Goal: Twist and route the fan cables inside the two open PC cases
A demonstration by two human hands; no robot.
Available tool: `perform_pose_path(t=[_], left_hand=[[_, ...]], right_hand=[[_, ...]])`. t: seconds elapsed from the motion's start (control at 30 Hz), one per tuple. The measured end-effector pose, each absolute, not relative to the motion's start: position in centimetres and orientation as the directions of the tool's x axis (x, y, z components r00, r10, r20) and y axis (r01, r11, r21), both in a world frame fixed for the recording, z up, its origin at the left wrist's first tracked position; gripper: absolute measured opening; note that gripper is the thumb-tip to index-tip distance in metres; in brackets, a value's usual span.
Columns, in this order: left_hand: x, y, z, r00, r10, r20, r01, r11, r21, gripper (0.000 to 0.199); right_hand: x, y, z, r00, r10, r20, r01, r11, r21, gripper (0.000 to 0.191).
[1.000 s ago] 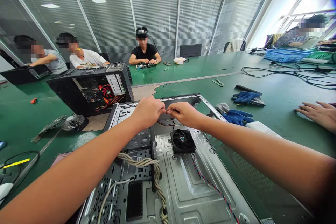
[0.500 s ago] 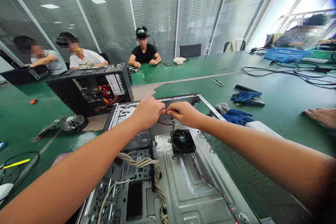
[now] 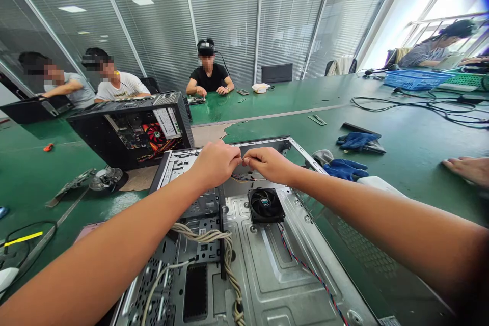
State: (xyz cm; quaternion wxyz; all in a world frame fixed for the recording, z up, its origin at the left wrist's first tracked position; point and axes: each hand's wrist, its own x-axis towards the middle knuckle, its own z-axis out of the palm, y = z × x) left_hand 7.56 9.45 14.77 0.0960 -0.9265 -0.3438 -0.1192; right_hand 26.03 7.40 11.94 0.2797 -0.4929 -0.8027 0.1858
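Observation:
My left hand [image 3: 219,163] and my right hand [image 3: 265,162] meet over the far end of an open computer case [image 3: 263,285]. Both have their fingers pinched together, fingertips almost touching; whatever lies between them is too small or hidden to name. Just below the hands run thin wires [image 3: 244,179], and I cannot tell whether the fingers hold them. A black case fan [image 3: 266,205] rests on the metal floor of the case, its twisted red, blue and black cable [image 3: 301,264] trailing toward me. Twisted beige cables [image 3: 228,260] hang over the drive cage on the left.
Behind on the left stands another computer tower [image 3: 114,132] with a red fan. Blue gloves [image 3: 346,169] lie right of the case, near another person's hand [image 3: 468,169]. Farther off are black cables [image 3: 420,107] and a blue basket [image 3: 418,80]. Several co-workers sit around the green table.
My hands stay pinched at nearly the same spot, with only a slight shift of the fingers. The thin wires below them have moved a little.

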Motion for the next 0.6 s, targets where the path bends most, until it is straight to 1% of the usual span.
perform_pose_path(t=[0.13, 0.27, 0.43, 0.6], left_hand=[[7.51, 9.23, 14.75, 0.731, 0.586, 0.350, 0.652, -0.751, -0.103, 0.017], [7.50, 9.26, 14.65, 0.745, 0.547, 0.382, 0.642, -0.745, -0.184, 0.014], [7.52, 9.32, 14.54, 0.766, 0.496, 0.408, 0.619, -0.740, -0.263, 0.017], [7.53, 9.25, 14.52, 0.781, 0.471, 0.409, 0.602, -0.741, -0.296, 0.020]], right_hand=[[26.16, 7.54, 11.78, -0.358, 0.898, 0.254, 0.665, 0.436, -0.606, 0.023], [26.21, 7.55, 11.72, -0.368, 0.898, 0.242, 0.641, 0.433, -0.633, 0.025], [26.17, 7.52, 11.78, -0.374, 0.905, 0.204, 0.622, 0.408, -0.668, 0.025], [26.10, 7.56, 11.77, -0.356, 0.912, 0.204, 0.626, 0.395, -0.673, 0.024]])
